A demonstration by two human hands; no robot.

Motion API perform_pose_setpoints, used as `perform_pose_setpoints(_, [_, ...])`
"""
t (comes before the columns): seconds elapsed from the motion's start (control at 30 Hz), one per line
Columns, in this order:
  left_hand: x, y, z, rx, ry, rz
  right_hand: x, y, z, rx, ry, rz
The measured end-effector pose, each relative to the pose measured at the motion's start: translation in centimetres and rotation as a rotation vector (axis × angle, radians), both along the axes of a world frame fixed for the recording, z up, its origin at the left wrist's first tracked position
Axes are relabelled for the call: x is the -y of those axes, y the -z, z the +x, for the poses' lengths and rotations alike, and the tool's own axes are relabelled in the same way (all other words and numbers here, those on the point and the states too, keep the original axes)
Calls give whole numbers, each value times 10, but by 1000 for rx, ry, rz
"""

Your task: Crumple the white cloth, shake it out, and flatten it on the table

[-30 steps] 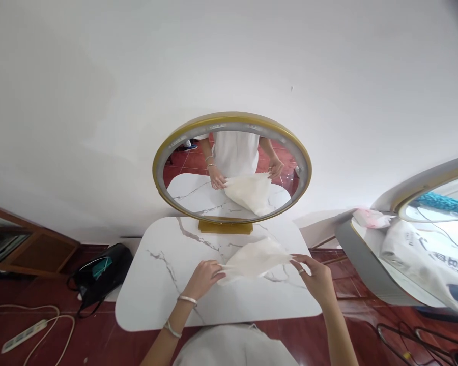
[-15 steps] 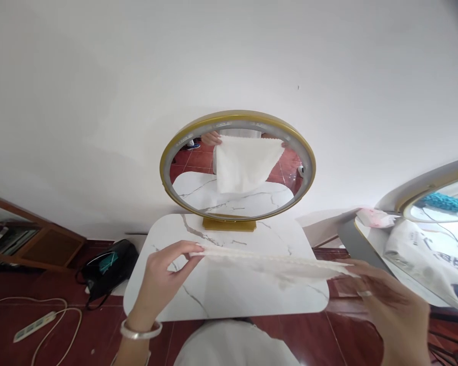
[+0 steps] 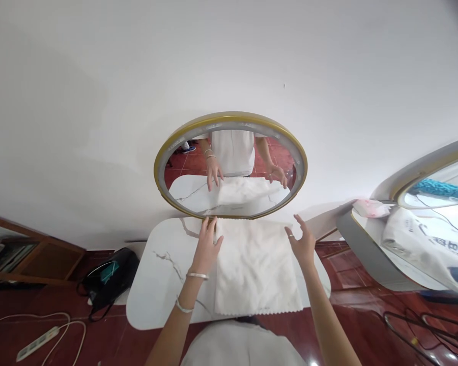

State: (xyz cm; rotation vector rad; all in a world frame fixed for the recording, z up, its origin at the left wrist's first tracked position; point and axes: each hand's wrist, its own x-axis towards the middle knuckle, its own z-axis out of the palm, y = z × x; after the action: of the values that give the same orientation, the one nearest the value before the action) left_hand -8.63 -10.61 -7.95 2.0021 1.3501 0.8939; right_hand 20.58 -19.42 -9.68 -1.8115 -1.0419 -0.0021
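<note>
A white cloth (image 3: 256, 269) with scalloped edges lies spread on the white marble-patterned table (image 3: 152, 290), reaching its front edge. At the cloth's far left corner is my left hand (image 3: 207, 247), fingers apart and holding nothing. My right hand (image 3: 302, 242) is by the far right corner, thumb and fingers spread, with a ring on one finger. Behind the cloth stands a round mirror (image 3: 231, 116) with a gold frame; the cloth covers most of its base. Both hands and the cloth are reflected in it.
On the right, a second table (image 3: 361, 239) bears a pink-and-white packet (image 3: 372, 208), a printed white cloth bag (image 3: 423, 239) and another mirror (image 3: 435, 170). A black bag (image 3: 109, 279), a power strip (image 3: 37, 344) and a wooden cabinet (image 3: 57, 259) are on the left.
The cloth, held stretched in the air between both hands, has come down flat on the table. Both hands have let go of it and moved forward toward the mirror.
</note>
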Motion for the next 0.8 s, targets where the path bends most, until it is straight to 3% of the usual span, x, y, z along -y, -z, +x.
perform_pose_setpoints(0.13, [38, 63, -10, -100, 48, -123, 33, 49, -31, 22, -86, -101])
perform_pose_setpoints(0.23, [52, 98, -16, -165, 104, -186, 54, 91, -46, 44, -194, -245])
perform_pose_setpoints(0.33, [38, 113, -7, -252, 121, -146, 49, 118, -45, 90, -225, -351])
perform_pose_setpoints(0.53, [-8, 132, 44, -382, 300, 79, -7, 143, -33, 178, -292, -463])
perform_pose_setpoints(0.67, [-14, 158, 68, -518, 344, 210, -18, 162, -29, 262, -323, -578])
perform_pose_setpoints(0.8, [-12, 174, 93, -553, 378, 325, -10, 172, 6, 494, -279, -734])
